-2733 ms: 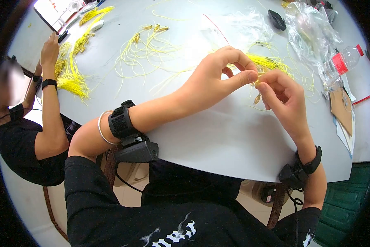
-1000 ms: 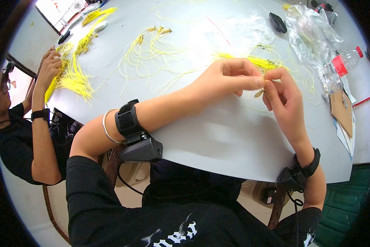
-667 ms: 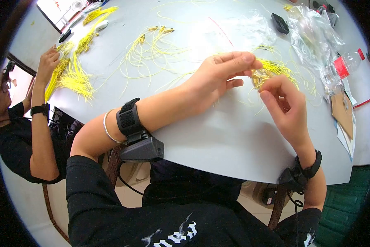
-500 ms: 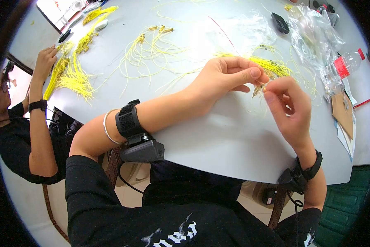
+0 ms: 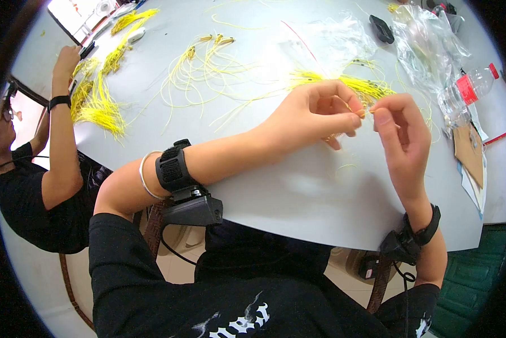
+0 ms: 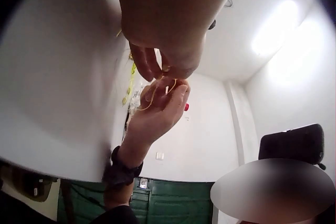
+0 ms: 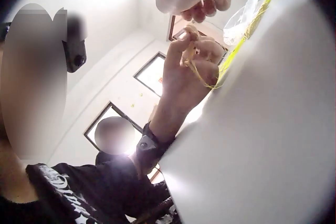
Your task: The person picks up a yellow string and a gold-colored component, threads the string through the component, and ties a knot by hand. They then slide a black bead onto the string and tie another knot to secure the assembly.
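1. The table [image 5: 298, 197] was the largest thing; both hands were held above it.
2. Another person [image 5: 36, 208] sat well apart from the left hand, on its left side.
3. In front of this person, a pile [image 5: 103, 115] of yellow strands lay, also far to the left of the left hand.
4. The clear bag [image 5: 425, 42] was beyond the right hand, crumpled.
5. Some loose loops [image 5: 191, 53] of cord lay ahead of the left hand and to its left.
6. The yellow bundle [image 5: 365, 87] was just beyond the hands, partly covered by the left one.
7. The bottle [image 5: 466, 89], with red cap and red label, lay tilted to the right of the right hand.
8. The left hand [image 5: 320, 112] pinched the cord with thumb and forefinger, its other fingers being bent.
9. The right hand [image 5: 402, 124], close beside it, also pinched the cord between thumb and forefinger.
10. The smallest was the thin cord [image 7: 192, 69]: it was between the two hands, and one loop hung by the left fingers.
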{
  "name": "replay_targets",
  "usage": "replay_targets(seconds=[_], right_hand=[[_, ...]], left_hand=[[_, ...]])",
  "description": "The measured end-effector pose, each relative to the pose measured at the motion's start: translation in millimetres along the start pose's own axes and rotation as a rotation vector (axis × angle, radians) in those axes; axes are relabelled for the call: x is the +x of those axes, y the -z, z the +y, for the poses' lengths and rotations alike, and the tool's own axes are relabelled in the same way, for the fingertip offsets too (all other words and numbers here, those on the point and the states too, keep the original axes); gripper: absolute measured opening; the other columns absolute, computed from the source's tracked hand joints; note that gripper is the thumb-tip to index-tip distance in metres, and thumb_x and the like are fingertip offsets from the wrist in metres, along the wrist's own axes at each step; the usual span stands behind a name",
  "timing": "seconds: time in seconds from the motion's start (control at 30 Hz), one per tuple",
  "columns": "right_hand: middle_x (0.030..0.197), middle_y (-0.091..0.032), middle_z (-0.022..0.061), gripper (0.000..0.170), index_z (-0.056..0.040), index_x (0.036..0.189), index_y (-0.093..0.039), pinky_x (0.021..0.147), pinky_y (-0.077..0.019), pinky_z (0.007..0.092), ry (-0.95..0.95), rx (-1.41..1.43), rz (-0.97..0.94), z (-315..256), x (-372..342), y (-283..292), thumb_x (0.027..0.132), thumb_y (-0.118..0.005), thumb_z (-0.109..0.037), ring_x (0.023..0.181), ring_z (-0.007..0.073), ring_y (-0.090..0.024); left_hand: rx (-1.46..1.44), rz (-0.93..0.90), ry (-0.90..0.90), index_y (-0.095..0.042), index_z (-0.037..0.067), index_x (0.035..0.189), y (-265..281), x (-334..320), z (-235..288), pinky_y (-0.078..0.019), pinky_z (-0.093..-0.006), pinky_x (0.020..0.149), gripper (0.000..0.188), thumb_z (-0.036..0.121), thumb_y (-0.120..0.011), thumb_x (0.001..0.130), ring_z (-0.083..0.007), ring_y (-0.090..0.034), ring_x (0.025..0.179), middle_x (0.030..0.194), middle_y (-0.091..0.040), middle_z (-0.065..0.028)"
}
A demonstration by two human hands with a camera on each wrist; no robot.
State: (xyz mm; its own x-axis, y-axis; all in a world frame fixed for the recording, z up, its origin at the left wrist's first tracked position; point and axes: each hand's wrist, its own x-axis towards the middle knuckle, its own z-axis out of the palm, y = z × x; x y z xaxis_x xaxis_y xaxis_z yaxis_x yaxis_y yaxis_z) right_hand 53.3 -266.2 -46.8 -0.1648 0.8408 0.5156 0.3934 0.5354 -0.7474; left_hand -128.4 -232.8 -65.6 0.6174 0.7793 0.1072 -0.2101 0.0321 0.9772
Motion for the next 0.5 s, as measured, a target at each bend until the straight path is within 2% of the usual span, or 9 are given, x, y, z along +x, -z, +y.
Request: replay_targets(seconds=[0.13,0.17,0.37,0.5], right_hand=[[0.069,-0.053,-0.0011,0.014,-0.0039,0.095,-0.056,0.049,-0.0358,0.0150,-0.257,0.226,-0.167,-4.4,2.4,2.0,0.093,-0.046,-0.013,0.057,0.0020,-0.046],[0.072,-0.056,-0.0003,0.011,-0.0037,0.096,-0.057,0.050,-0.0384,0.0156,-0.279,0.207,-0.198,-3.1,3.2,1.8,0.091,-0.050,-0.011,0.061,0.0034,-0.050],[0.079,-0.061,0.0001,0.010,-0.0032,0.093,-0.059,0.052,-0.0433,0.0173,-0.246,0.195,-0.201,1.6,4.1,3.4,0.085,-0.060,-0.010,0.068,0.0047,-0.055],[0.081,-0.061,0.0003,0.010,-0.0028,0.089,-0.060,0.053,-0.0433,0.0177,-0.233,0.180,-0.255,3.9,4.9,6.7,0.084,-0.061,-0.011,0.069,0.0043,-0.055]], left_hand=[[-0.095,-0.016,0.055,-0.052,0.011,0.090,2.4,-1.7,3.4,-0.0457,-0.0215,0.059,0.013,0.020,-0.060,0.085,-0.0078,-0.054,0.078,0.087,-0.054,0.0010],[-0.104,-0.029,0.075,-0.052,0.012,0.089,2.4,-2.3,4.8,-0.0456,-0.0209,0.058,0.012,0.020,-0.059,0.085,-0.0077,-0.053,0.078,0.087,-0.054,0.0011],[-0.109,-0.080,0.117,-0.052,0.012,0.088,1.7,-2.1,4.1,-0.0459,-0.0189,0.054,0.006,0.013,-0.057,0.084,-0.0083,-0.055,0.078,0.085,-0.054,0.0007],[-0.062,-0.101,0.116,-0.053,0.011,0.086,3.6,-2.1,4.2,-0.0472,-0.0197,0.054,0.005,0.011,-0.058,0.083,-0.0093,-0.056,0.079,0.084,-0.056,-0.0001]])
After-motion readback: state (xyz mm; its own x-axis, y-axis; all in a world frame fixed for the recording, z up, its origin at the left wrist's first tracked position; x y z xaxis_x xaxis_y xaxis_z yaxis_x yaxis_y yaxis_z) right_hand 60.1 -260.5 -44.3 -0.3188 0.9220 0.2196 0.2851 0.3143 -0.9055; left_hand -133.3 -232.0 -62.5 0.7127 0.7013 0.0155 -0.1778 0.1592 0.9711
